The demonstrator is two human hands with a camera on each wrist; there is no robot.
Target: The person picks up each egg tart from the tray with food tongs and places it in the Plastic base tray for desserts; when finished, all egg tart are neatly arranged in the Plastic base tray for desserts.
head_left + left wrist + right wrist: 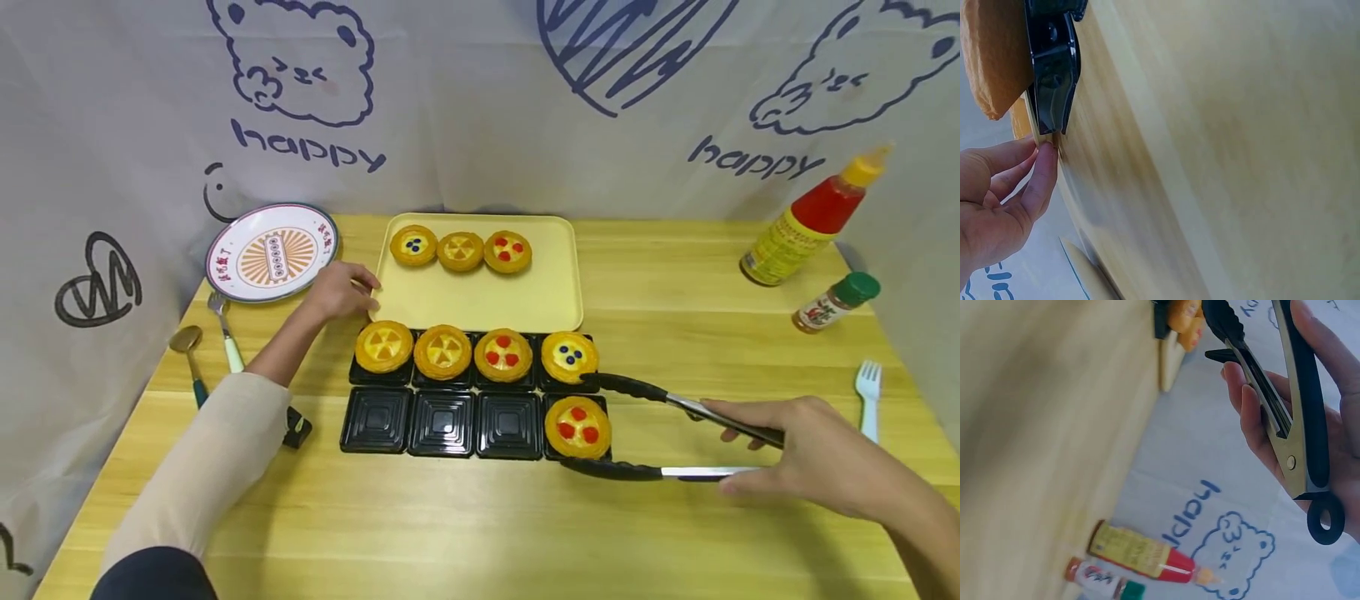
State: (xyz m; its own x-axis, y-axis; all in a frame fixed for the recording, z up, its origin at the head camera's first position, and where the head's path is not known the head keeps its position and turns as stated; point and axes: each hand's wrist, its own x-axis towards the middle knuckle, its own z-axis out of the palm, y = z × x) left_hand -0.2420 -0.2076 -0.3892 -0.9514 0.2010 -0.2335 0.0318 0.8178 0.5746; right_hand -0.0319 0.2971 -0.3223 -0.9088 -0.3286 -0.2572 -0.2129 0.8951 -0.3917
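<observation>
My left hand (339, 292) pinches the left rim of a yellow tray (480, 302); the left wrist view shows the thumb and fingers (1040, 178) on its edge. Three small tarts stand along the tray's back. My right hand (832, 462) grips black-and-silver tongs (693, 473), also seen in the right wrist view (1294, 440). The tongs are spread around a tart with red pieces (577, 428) in the front right black square holder. Their upper tip is by a tart with blue dots (570, 358) behind it. Three more tarts sit in the back row.
Front-row black holders (442, 423) hold no tarts at three places. A plate (273, 252), fork (228, 333) and spoon (191, 358) lie left. On the right stand a sauce bottle (806, 223) and a green-capped shaker (834, 304), near a pale fork (868, 396).
</observation>
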